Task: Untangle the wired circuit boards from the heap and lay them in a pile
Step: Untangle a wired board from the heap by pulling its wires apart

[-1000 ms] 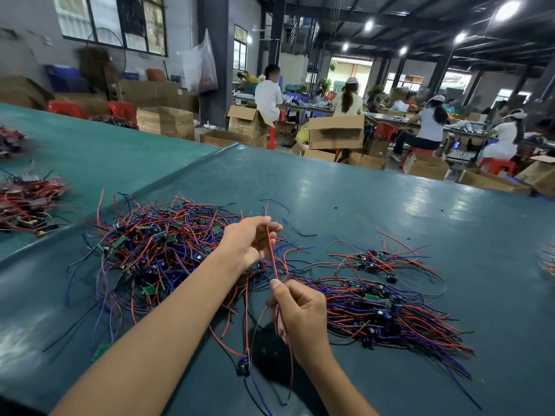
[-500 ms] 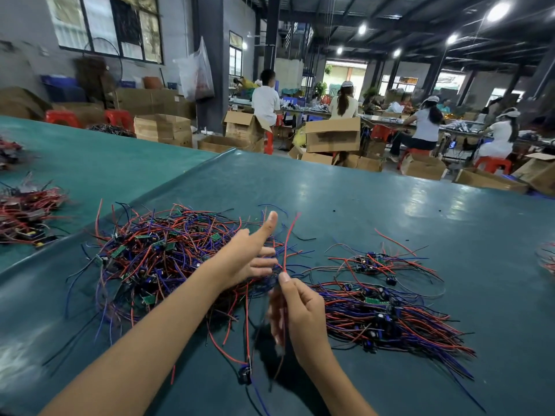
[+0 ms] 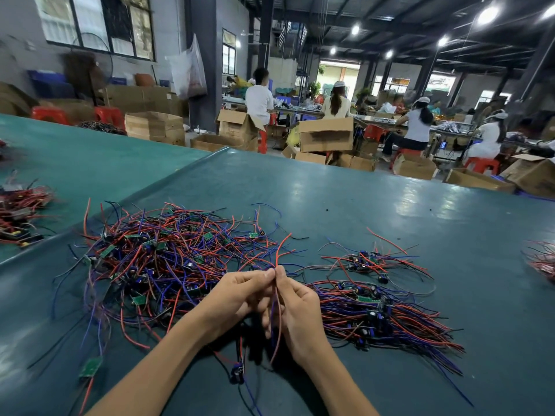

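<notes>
Where they meet at lower centre, left hand (image 3: 237,295) and right hand (image 3: 300,309) pinch red and blue wires (image 3: 278,256), fingertips touching.

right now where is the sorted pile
Head view: the sorted pile lies just right of the right hand, the tangled heap left of the left hand; both pinch wires.

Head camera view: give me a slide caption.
Left hand and right hand pinch red and blue wires between tangled heap and tidy pile.

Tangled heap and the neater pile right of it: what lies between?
Both hands, seen in the head view: the left hand and right hand pinch red and blue wires there.
</notes>
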The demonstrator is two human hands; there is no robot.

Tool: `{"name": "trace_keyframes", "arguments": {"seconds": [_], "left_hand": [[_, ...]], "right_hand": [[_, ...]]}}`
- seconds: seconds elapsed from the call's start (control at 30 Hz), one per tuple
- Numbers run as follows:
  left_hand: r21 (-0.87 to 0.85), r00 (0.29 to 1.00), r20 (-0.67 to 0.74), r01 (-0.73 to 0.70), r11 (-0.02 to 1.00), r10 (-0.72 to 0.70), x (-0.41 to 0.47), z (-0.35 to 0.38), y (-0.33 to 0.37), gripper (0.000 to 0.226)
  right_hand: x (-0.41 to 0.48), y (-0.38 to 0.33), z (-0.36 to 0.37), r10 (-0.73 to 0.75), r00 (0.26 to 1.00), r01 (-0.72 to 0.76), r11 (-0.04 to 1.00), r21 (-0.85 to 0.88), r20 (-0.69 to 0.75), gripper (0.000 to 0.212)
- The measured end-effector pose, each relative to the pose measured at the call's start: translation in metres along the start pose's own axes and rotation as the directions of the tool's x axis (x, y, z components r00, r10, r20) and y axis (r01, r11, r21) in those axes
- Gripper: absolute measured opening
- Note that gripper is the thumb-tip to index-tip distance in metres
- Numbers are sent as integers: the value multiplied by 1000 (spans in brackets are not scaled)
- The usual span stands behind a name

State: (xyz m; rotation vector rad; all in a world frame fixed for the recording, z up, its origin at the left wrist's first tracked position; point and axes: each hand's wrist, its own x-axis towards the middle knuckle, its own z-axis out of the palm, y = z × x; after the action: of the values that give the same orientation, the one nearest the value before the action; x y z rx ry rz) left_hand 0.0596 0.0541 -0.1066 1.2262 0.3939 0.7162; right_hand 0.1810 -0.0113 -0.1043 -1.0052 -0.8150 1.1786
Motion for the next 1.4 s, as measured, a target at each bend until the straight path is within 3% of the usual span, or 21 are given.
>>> {"name": "trace_keyframes", "arguments": {"seconds": [0.13, 0.27, 0.4, 0.5, 0.8, 0.97, 1.23, 1.4], "left_hand": [[-73, 997, -78, -18, 997, 13, -1, -2, -3, 42], [-152, 995, -98, -23, 988, 8, -1, -2, -4, 31], [-128, 943, -331, -53, 990, 7, 0, 0, -6, 26], [-245, 895, -446, -109, 963, -12, 2, -1, -1, 19], [-233, 884, -467, -93, 968, -28, 2, 4, 0, 19], [-202, 879, -476, -89, 975, -18, 3, 7, -2, 17], [-273, 909, -416, -115, 955, -9, -3, 1, 3, 29], [-372, 908, -417, -197, 907, 26, 1, 1, 8, 26]], "right_hand": [[0, -1, -3, 46, 999, -46, 999, -14, 22, 46], [-3, -3, 0, 70, 993, -69, 997, -16, 99, 32], [-4, -4, 4, 123, 991, -118, 990, -82, 59, 28], [-10, -10, 2, 177, 982, -168, 978, -121, 59, 27], [-51, -30, -13, 165, 986, -153, 952, -265, 24, 31], [-72, -28, -29, 189, 978, -207, 941, -268, -91, 34], [-80, -17, -32, 5, 938, -148, 910, -388, -348, 47], [-88, -4, -27, -216, 910, -71, 758, -648, -353, 64]]}}
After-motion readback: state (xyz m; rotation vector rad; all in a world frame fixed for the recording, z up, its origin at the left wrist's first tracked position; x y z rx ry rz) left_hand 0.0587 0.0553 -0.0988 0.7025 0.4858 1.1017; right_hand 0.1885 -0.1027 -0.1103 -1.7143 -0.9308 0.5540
